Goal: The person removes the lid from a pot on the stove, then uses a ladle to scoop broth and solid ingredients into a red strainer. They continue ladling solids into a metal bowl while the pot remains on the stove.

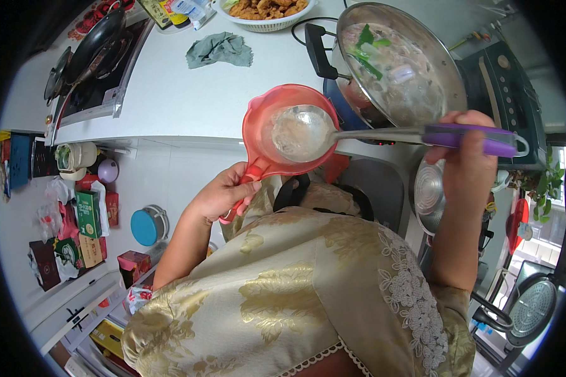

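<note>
My left hand [226, 191] grips the handle of a red plastic dipper [257, 120] at the counter's front edge. My right hand [467, 146] is closed round the purple handle of a metal ladle [302, 134], whose bowl is over the dipper's opening with pale, foamy liquid in it. Beyond the ladle's shaft is a large steel pot [453, 70] holding cloudy broth with green leaves [368, 52] and pale pieces in it. The dipper's inside is partly hidden by the ladle bowl.
A grey-green cloth [219, 51] lies on the white counter [170, 99]. Behind it stands a white basket [264, 23] of fried food. A wok [96, 45] is on the hob at left. A dark green oven [514, 103] stands right of the pot.
</note>
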